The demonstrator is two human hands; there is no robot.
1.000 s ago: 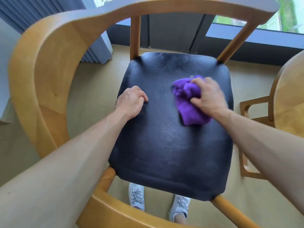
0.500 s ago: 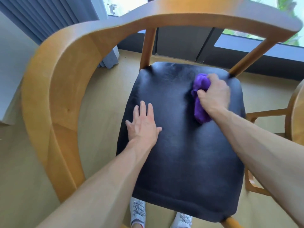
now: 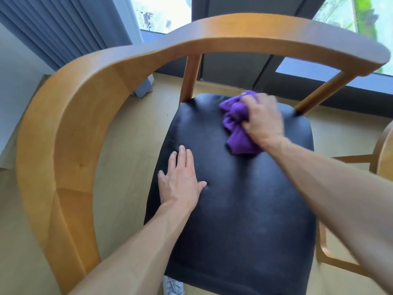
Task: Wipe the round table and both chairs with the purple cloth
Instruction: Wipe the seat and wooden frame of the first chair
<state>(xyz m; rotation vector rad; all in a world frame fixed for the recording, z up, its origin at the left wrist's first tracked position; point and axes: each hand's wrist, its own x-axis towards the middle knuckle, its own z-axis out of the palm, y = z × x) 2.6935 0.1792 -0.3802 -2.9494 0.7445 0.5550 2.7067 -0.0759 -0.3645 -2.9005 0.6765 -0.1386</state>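
A wooden chair with a curved backrest [image 3: 63, 128] fills the view, its black padded seat [image 3: 244, 209] facing me. My right hand [image 3: 262, 122] grips the bunched purple cloth [image 3: 236, 128] and presses it on the far part of the seat, near the back posts. My left hand [image 3: 180, 179] lies flat on the seat's left side with its fingers straight. At the right edge a sliver of the round wooden table [image 3: 386, 158] shows, with part of a second chair's frame [image 3: 325, 252] below it.
Blue-grey curtains [image 3: 70, 28] hang at the back left beside a window [image 3: 161, 13] with a dark frame. The floor [image 3: 127, 145] is pale wood. One white shoe [image 3: 173, 286] shows under the seat's front edge.
My left hand went from a fist to flat on the seat. My right hand swept the cloth from mid-seat to the far right, then back left along the far edge.
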